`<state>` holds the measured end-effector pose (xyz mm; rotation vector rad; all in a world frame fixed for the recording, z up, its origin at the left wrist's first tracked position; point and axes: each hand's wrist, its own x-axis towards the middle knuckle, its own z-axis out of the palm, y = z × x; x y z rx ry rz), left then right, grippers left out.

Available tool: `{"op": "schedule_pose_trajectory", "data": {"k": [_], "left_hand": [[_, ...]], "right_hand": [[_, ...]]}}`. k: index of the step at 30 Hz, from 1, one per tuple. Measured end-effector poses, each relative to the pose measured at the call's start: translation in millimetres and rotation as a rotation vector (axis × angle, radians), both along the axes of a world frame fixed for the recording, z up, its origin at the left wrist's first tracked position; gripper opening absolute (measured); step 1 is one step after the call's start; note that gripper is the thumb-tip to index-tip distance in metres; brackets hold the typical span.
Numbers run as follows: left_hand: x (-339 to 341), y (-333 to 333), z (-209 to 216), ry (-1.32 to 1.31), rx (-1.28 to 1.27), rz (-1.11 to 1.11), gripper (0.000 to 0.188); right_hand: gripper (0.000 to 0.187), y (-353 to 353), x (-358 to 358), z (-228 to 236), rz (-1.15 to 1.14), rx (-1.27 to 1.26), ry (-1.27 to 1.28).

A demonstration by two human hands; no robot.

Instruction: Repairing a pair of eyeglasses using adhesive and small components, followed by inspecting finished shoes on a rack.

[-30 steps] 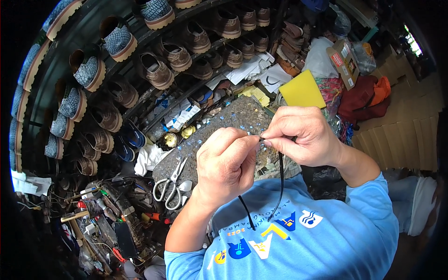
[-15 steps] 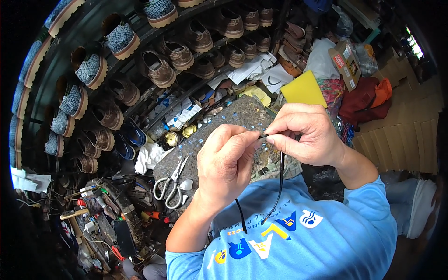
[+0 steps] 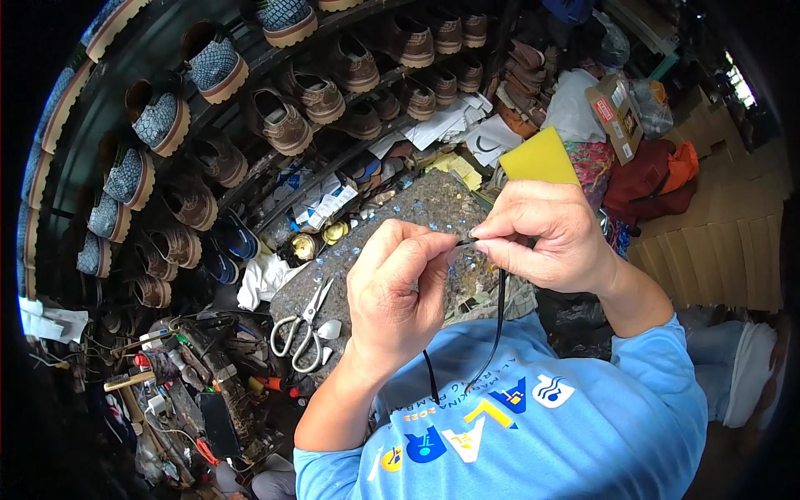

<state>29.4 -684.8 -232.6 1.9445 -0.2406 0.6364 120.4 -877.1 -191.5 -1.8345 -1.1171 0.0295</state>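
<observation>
A thin black cord, perhaps a strap or lace, (image 3: 500, 312) runs between my hands in front of my chest, its ends hanging down over the blue shirt. Thumb and forefinger of my left hand (image 3: 393, 287) pinch it at one side. On the other side my right hand (image 3: 552, 237) grips it the same way, with a short stretch of cord showing between the fingertips. Below both hands is a dark, worn work block (image 3: 390, 218) speckled with blue bits. A pair of pale-handled scissors (image 3: 302, 333) lies partly spread on it, left of my left hand.
Racks of brown shoes (image 3: 281, 121) and blue scale-patterned shoes (image 3: 215, 65) fill the far left. Tools and scraps, including a hammer (image 3: 131, 381), crowd the lower left. A yellow sheet (image 3: 542, 158) stands beyond my right hand; cardboard (image 3: 717, 258) lies at the right.
Both hands have shifted very slightly, and the fingertips are a little farther apart, showing slightly more cord between them. The grip on the cord stays the same.
</observation>
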Motion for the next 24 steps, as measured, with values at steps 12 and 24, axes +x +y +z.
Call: {"op": "schedule_pose_trajectory", "data": {"k": [12,24], "left_hand": [[4.7,-4.4,-2.0,-0.076,0.030,-0.018,0.015],[6.2,-8.0,0.0,-0.099,0.070,-0.019,0.014]], "right_hand": [[0.009,-0.5,3.1,5.6,0.030,-0.028,-0.036],[0.012,-3.6,6.5,4.4,0.050,-0.065,-0.034]]}}
